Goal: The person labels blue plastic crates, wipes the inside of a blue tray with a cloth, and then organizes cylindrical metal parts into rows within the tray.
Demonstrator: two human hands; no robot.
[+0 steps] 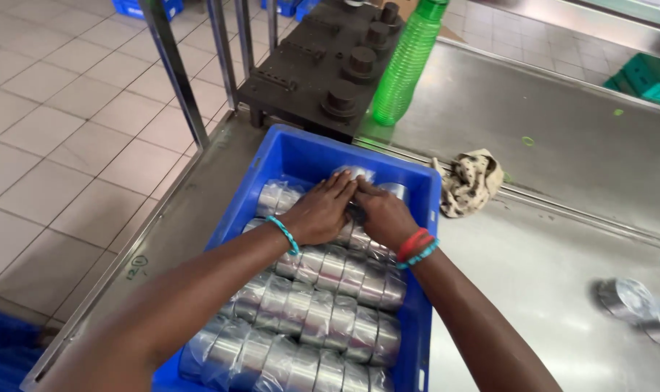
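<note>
A blue plastic crate sits on a steel table and holds several rows of shiny metal cylinders wrapped in clear plastic. Both my hands reach into its far end. My left hand lies palm down on the wrapped cylinders, fingers pointing right. My right hand is beside it, touching it, fingers curled over a wrapped cylinder near the back wall. What lies under the fingers is hidden. A teal bracelet is on my left wrist, red and teal bands on my right.
A green plastic bottle and a dark metal fixture with round knobs stand behind the crate. A crumpled patterned cloth lies to the right. Loose metal cylinders rest at the right edge. A tiled floor lies left.
</note>
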